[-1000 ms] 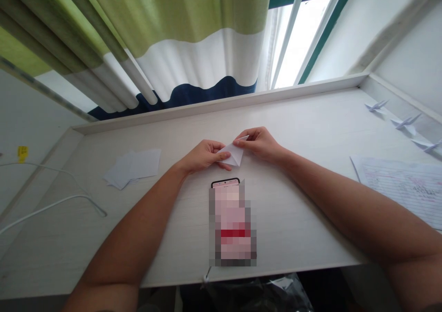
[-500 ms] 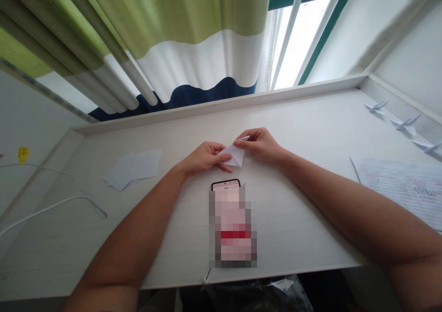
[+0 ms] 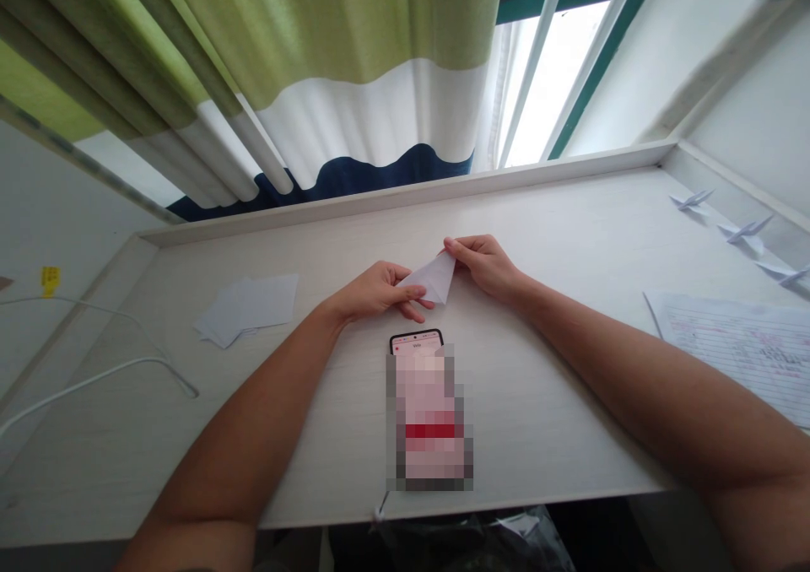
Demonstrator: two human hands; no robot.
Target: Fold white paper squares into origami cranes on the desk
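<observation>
Pinched between thumbs and fingers — folded paper point(image 3: 438, 278), left hand point(image 3: 378, 292) on one corner, right hand point(image 3: 484, 261) another.

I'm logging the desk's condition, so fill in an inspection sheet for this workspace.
Surface: white desk with a raised rim along its back.
Job's things: folded white paper, held above the desk; loose white sheets to the left; three folded paper shapes at far right.
Clutter: phone, mostly pixelated, below the hands; lined sheets with writing, too small to read, at right.
Hands: left hand pinches the paper's left side; right hand pinches its upper right corner.
Cables: white cable at left.
Surroundings: striped curtain; window with white bars.
</observation>
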